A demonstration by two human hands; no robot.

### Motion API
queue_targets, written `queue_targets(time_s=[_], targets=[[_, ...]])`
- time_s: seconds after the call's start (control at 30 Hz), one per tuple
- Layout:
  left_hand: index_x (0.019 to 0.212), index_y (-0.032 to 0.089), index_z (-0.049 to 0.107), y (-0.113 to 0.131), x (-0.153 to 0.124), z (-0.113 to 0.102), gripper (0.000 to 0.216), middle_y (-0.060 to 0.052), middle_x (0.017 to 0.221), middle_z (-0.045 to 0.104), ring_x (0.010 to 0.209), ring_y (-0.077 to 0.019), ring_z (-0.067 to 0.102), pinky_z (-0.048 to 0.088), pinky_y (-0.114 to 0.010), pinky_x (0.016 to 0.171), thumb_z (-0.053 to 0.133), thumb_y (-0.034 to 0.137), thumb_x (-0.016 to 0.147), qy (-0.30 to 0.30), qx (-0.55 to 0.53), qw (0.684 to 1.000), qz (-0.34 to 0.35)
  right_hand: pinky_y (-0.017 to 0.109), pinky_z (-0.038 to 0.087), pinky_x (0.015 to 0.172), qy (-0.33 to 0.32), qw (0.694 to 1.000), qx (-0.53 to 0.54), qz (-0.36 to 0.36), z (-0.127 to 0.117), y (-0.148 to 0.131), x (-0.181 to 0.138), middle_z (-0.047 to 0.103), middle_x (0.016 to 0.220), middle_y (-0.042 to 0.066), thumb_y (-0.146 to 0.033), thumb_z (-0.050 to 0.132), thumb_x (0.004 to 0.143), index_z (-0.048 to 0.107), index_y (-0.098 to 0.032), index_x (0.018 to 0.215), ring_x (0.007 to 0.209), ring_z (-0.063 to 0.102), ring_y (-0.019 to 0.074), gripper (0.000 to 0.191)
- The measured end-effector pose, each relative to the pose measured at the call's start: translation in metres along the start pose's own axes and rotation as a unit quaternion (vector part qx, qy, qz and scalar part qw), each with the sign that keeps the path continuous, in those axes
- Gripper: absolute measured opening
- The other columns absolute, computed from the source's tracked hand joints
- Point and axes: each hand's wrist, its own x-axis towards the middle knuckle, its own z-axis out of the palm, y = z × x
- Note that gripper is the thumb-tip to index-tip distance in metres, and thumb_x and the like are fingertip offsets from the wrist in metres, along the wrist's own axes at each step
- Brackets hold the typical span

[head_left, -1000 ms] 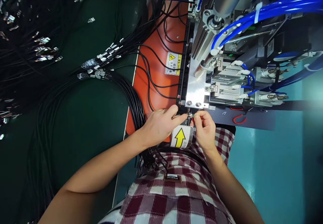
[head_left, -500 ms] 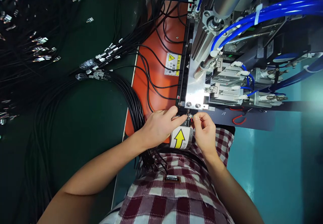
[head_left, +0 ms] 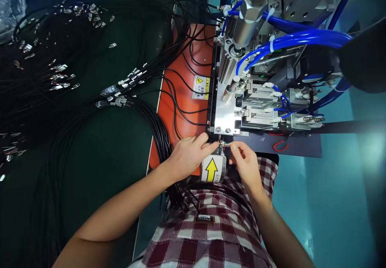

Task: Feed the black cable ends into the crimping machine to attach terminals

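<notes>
At the near end of the machine's metal feed rail, my left hand (head_left: 189,155) is closed, its index finger and thumb tips at a black cable that its fingers mostly hide. A small silvery connector end (head_left: 222,144) shows just past the fingertip, over the rail. From the right, my right hand (head_left: 245,161) pinches thin coloured wires (head_left: 227,144) at that end between thumb and index finger. Below both hands is a white plate with a yellow arrow (head_left: 211,170). Several black cables (head_left: 187,111) run from the rail across the orange plate (head_left: 181,79).
The machine (head_left: 232,99), with cylinders and blue air hoses (head_left: 295,40), stands above the hands. On the dark green table (head_left: 111,147) lie bundles of black cables with metal connectors (head_left: 132,77). Red-handled pliers or scissors (head_left: 280,145) lie on the grey ledge at right.
The camera view has shifted a little. My right fingertips are slightly farther from the rail, and the thin wires show more between my hands. The left hand stays in place.
</notes>
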Motion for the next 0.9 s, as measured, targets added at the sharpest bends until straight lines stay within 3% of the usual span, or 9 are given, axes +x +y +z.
queue_targets(time_s=[0.17, 0.27, 0.4, 0.6, 0.7, 0.9], targets=[[0.119, 0.026, 0.062, -0.001, 0.0, -0.001, 0.034, -0.005, 0.085, 0.056, 0.062, -0.0129, 0.055, 0.047, -0.023, 0.057, 0.039, 0.018, 0.095, -0.015, 0.001, 1.0, -0.001, 0.025, 0.038, 0.045, -0.019, 0.999, 0.018, 0.022, 0.01, -0.002, -0.01, 0.057, 0.061, 0.0, -0.043, 0.069, 0.075, 0.065, -0.017, 0.076, 0.048, 0.044, 0.0113, 0.027], [0.12, 0.026, 0.061, -0.001, 0.0, -0.001, 0.034, -0.004, 0.085, 0.056, 0.063, -0.0128, 0.055, 0.047, -0.023, 0.058, 0.04, 0.017, 0.094, -0.014, -0.001, 1.0, 0.002, 0.026, 0.041, 0.049, 0.049, 0.995, -0.065, -0.053, 0.013, -0.006, -0.013, 0.059, 0.065, 0.001, -0.036, 0.065, 0.08, 0.066, -0.018, 0.077, 0.052, 0.047, 0.0119, 0.019], [0.119, 0.026, 0.062, -0.001, -0.001, 0.0, 0.034, -0.004, 0.085, 0.056, 0.063, -0.0131, 0.056, 0.047, -0.023, 0.058, 0.043, 0.017, 0.093, -0.004, -0.003, 1.0, 0.001, 0.028, 0.044, 0.062, 0.101, 0.952, -0.221, -0.185, 0.012, -0.009, -0.015, 0.059, 0.071, 0.001, -0.026, 0.059, 0.084, 0.065, -0.02, 0.076, 0.061, 0.052, 0.0137, 0.012], [0.119, 0.026, 0.062, 0.0, 0.0, 0.0, 0.033, -0.004, 0.085, 0.057, 0.063, -0.0134, 0.057, 0.047, -0.023, 0.058, 0.045, 0.018, 0.092, -0.005, -0.002, 1.0, 0.0, 0.029, 0.042, 0.064, 0.095, 0.941, -0.243, -0.214, 0.01, -0.01, -0.012, 0.056, 0.073, 0.0, -0.025, 0.056, 0.087, 0.061, -0.02, 0.079, 0.063, 0.051, 0.014, 0.011], [0.12, 0.026, 0.062, -0.001, 0.0, 0.0, 0.033, -0.004, 0.085, 0.057, 0.064, -0.0134, 0.057, 0.047, -0.023, 0.059, 0.046, 0.018, 0.092, -0.006, -0.002, 1.0, 0.001, 0.028, 0.041, 0.063, 0.075, 0.956, -0.208, -0.194, 0.009, -0.006, -0.008, 0.055, 0.073, 0.0, -0.027, 0.055, 0.088, 0.06, -0.02, 0.079, 0.063, 0.05, 0.0138, 0.013], [0.121, 0.025, 0.061, -0.003, -0.002, 0.002, 0.035, -0.005, 0.085, 0.055, 0.064, -0.0138, 0.056, 0.048, -0.024, 0.058, 0.043, 0.018, 0.093, -0.007, -0.01, 1.0, 0.006, 0.025, 0.031, 0.046, 0.022, 0.997, -0.03, -0.061, 0.007, 0.004, 0.0, 0.046, 0.055, -0.005, -0.038, 0.06, 0.084, 0.059, -0.019, 0.078, 0.048, 0.04, 0.011, 0.02]])
